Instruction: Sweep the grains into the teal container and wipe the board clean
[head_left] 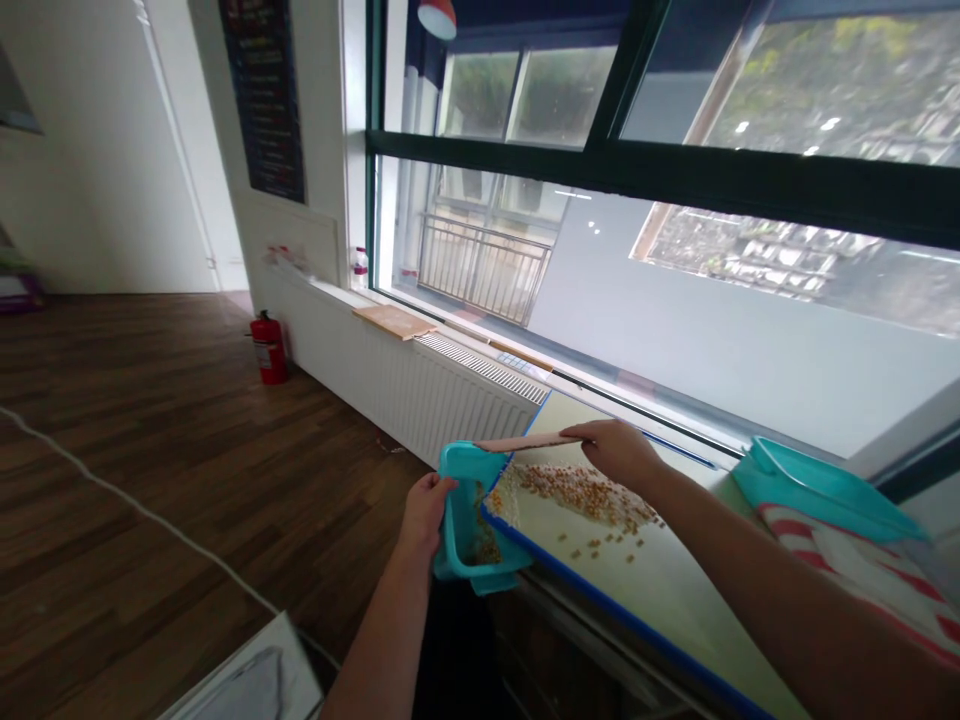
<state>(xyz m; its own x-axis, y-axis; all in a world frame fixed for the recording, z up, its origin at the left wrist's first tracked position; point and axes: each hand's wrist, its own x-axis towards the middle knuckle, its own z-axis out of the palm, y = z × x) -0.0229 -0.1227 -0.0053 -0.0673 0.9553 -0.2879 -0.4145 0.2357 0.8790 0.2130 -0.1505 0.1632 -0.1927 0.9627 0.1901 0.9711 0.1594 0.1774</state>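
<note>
My left hand [427,510] is closed on the near-left rim of a teal plastic bin [452,545], which sits below the table's left corner. Small brown and pale pieces, too small to name, lie inside the bin. My right hand [619,452] grips a thin, flat strip that looks like cardboard [523,442], reaching left over the table's edge toward the bin. Beneath the strip, a heap of small brown and pale pieces [585,490] stretches across the pale table [675,600] to its blue edge. Several loose pieces are scattered on the near side of the heap.
A second teal bin [832,490] and a red-and-white striped bag or cloth [862,570] are at the right. Behind the table runs a window, with a white radiator [450,395] below it. A red fire extinguisher [268,350] and a white cable [172,525] are on the floor.
</note>
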